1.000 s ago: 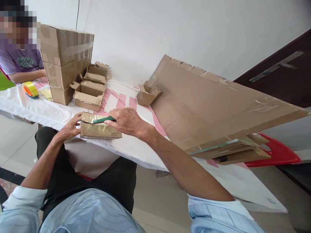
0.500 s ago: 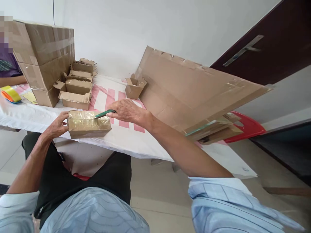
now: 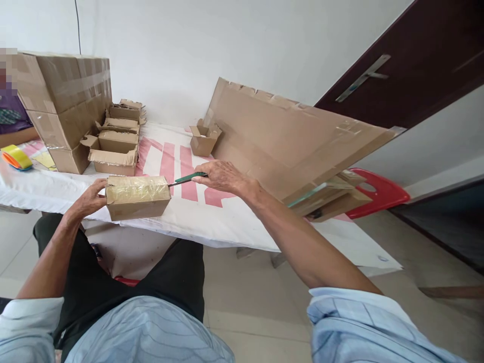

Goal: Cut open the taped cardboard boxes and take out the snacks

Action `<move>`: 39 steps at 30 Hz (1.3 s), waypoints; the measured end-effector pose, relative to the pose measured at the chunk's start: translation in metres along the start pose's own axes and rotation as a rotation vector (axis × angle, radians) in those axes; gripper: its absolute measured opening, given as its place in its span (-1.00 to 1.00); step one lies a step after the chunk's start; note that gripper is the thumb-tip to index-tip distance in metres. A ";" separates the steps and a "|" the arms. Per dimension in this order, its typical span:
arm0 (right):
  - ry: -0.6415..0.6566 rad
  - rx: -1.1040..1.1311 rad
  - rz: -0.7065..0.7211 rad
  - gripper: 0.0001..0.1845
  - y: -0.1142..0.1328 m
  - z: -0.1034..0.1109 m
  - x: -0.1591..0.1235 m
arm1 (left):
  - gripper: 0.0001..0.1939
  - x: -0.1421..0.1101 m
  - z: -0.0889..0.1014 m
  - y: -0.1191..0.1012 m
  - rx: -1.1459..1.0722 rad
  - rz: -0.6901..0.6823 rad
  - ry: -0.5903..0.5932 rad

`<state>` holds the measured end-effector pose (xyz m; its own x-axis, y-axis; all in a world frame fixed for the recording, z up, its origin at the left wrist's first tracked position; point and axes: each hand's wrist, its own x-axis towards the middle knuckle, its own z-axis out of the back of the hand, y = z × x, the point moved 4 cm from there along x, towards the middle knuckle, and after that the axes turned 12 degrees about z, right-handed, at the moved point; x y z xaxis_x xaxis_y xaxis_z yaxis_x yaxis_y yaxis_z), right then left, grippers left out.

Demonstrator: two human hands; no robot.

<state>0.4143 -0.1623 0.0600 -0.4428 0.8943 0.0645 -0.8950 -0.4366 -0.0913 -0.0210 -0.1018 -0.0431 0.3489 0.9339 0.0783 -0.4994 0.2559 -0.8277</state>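
Note:
A small taped cardboard box [image 3: 139, 204] rests near the front edge of the cloth-covered table [image 3: 212, 227]. My left hand [image 3: 89, 197] grips its left end, fingers at the back corner and side. In my right hand [image 3: 223, 176] is a green-handled utility knife [image 3: 189, 177], its thin blade pointing left at the box's right end. The blade tip is at the upper right edge of the box; whether it touches I cannot tell. Shiny clear tape runs along the box's top.
Several open small boxes [image 3: 113, 157] stand behind on the left, beside stacked taped cartons [image 3: 64, 121]. A tape roll [image 3: 17, 157] lies far left, near a person in purple [image 3: 13, 113]. One small open box [image 3: 204, 143] stands by a large cardboard box [image 3: 280, 136]. A red stool [image 3: 381, 196] is at right.
The knife has moved right along the box's top, from near its left part to its right end. My left hand keeps its hold. The view has turned to the right.

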 end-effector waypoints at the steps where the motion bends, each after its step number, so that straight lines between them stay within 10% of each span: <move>1: -0.036 0.002 -0.026 -0.70 -0.013 -0.001 -0.005 | -0.36 0.000 0.001 0.000 -0.003 0.009 -0.007; 7: -0.354 0.222 -0.171 -0.63 -0.078 -0.063 -0.035 | -0.25 -0.002 0.005 -0.001 -0.019 0.003 -0.015; 13: -0.399 0.299 -0.408 -0.66 -0.038 -0.197 -0.042 | -0.24 0.002 -0.001 -0.012 -0.010 -0.044 0.009; 17: -0.341 0.275 -0.554 -0.70 -0.013 -0.244 -0.043 | -0.15 0.006 0.002 -0.006 -0.008 -0.044 0.043; 21: -0.502 0.391 -0.527 -0.67 -0.006 -0.229 -0.023 | 0.16 0.011 0.006 0.011 -0.072 0.048 0.072; 25: -0.783 0.733 -0.145 -0.50 0.023 -0.174 0.014 | 0.47 0.016 0.008 0.018 -0.066 0.112 0.076; 29: -0.654 0.723 0.186 -0.44 0.072 -0.132 0.033 | 0.61 0.015 0.010 0.011 -0.023 0.123 0.107; 39: -0.524 0.575 0.036 -0.32 0.114 -0.147 0.037 | 0.63 0.023 0.011 0.011 0.087 0.113 0.155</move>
<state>0.3043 -0.1645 -0.0944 -0.3116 0.7776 0.5461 -0.7033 -0.5752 0.4178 -0.0277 -0.0749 -0.0444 0.4013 0.9100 -0.1043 -0.6063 0.1785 -0.7750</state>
